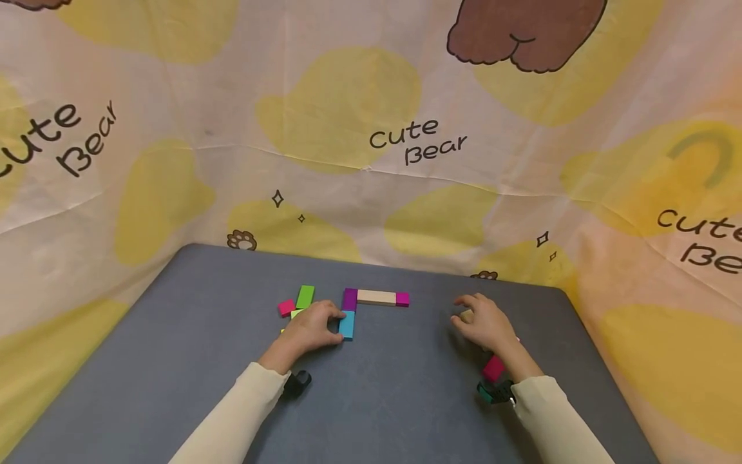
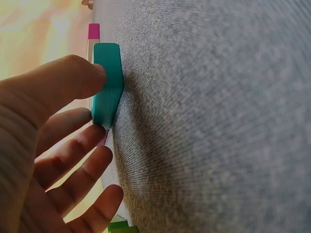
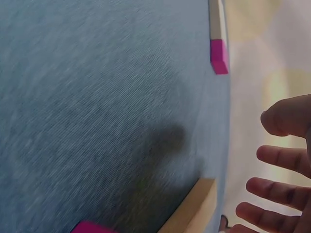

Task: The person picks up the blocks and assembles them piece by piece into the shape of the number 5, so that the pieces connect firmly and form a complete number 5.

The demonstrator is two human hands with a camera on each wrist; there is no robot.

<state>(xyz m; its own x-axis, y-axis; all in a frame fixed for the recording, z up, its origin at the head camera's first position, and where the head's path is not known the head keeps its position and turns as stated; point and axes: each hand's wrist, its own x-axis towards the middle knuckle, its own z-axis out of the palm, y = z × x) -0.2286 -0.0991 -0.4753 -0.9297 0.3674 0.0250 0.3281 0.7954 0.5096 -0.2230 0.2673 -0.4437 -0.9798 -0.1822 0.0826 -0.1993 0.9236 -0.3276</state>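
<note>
With thumb and fingertips at its two ends, my left hand [image 1: 310, 328] pinches a blue block [image 1: 347, 325], which looks teal in the left wrist view. That block lies against the near end of a purple block [image 1: 350, 299]. From the purple block a row runs right: a long pale wooden block [image 1: 377, 297], then a small magenta block [image 1: 402, 299]. My right hand [image 1: 487, 325] hovers over the right side of the table, fingers spread and holding nothing. Below it is a wooden block [image 3: 194, 208], partly hidden by the hand in the head view.
Left of the left hand lie a green block [image 1: 305, 297], a pinkish-red block [image 1: 286, 308] and a partly covered yellow-green one. A crimson block [image 1: 494, 368] sits by the right wrist. The grey table [image 1: 406, 399] ends at a printed cloth wall [image 1: 348, 212].
</note>
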